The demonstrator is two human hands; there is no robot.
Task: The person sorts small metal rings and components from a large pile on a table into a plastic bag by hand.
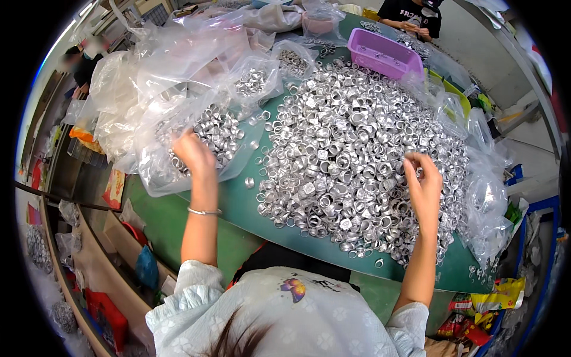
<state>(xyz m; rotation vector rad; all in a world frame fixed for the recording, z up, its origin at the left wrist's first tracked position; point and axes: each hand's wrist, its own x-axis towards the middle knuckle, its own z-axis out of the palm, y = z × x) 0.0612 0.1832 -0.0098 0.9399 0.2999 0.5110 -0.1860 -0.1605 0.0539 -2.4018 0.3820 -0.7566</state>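
A big heap of silver-coloured metal rings (339, 149) covers much of the green table (247, 205). My right hand (423, 178) is over the heap's right side with its fingers curled together. What it pinches, if anything, is too small to make out. On the left, my left hand (196, 153) reaches over an open clear plastic bag (157, 178) that has more rings (220, 128) in it. Its fingers point down and away, blurred and partly hidden, so their grip does not show. A few loose rings (249, 182) lie between bag and heap.
A purple basket (386, 56) holding a few rings stands behind the heap, beside a yellow-green container (455, 95). Clear bags (485, 202) line the right edge; more bags (178, 59) crowd the back left. Across the table sits another person (410, 21); a further person (83, 65) is far left.
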